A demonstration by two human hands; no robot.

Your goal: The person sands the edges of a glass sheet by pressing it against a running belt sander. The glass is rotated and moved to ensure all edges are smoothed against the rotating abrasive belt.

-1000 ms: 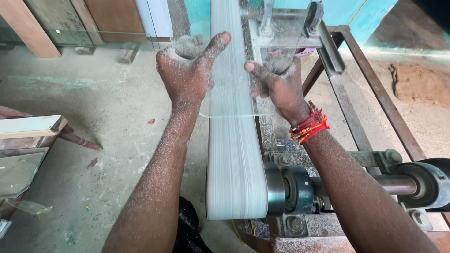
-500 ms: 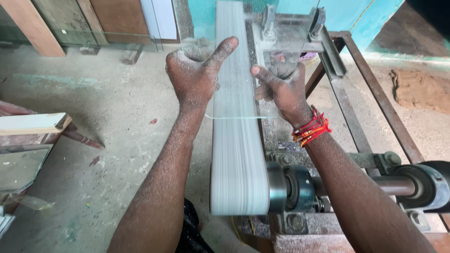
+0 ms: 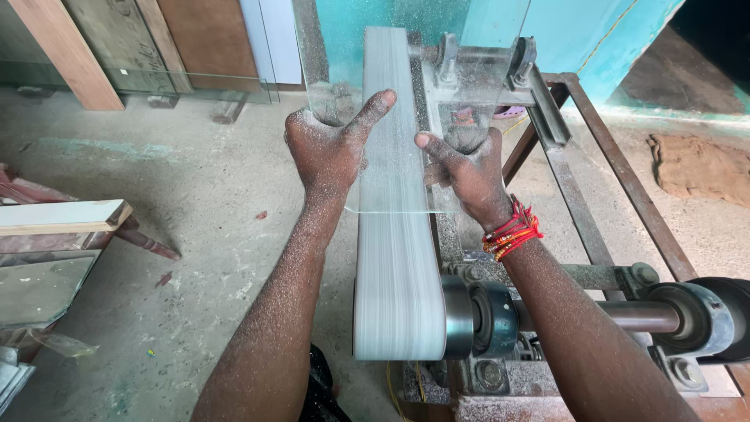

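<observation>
Head camera looks down on our two hands held over a belt grinding machine. Our left hand [image 3: 328, 148] grips the left edge of a clear glass pane [image 3: 406, 94], fingers curled behind it and the thumb stretched across its front toward the belt. Our right hand [image 3: 469, 172] grips the right edge the same way, thumb pointing inward, with red thread bands [image 3: 512, 230] around the wrist. Both hands are closed on the pane and dusted with pale powder. The pane stands nearly upright across the belt, its lower edge showing as a thin line just above the belt's face; we cannot tell whether it touches.

The grey abrasive belt [image 3: 394, 258] runs lengthwise away from us, wrapping around a drum at the near end. Just right of the drum sits a dark bearing housing [image 3: 492, 316], and a steel shaft [image 3: 625, 316] leads from it to a black pulley [image 3: 723, 316] at the right edge. A rusty steel frame [image 3: 617, 180] carries the machine, with a grey bracket [image 3: 476, 78] at the belt's far end.

The concrete floor [image 3: 195, 195] is dusty and stained. Wooden boards [image 3: 94, 47] lean against the far side on the left, a pale plank [image 3: 58, 217] lies at the left edge, and the wall beyond the machine [image 3: 601, 47] is painted turquoise. A brown sack [image 3: 699, 164] lies on the ground to the right.
</observation>
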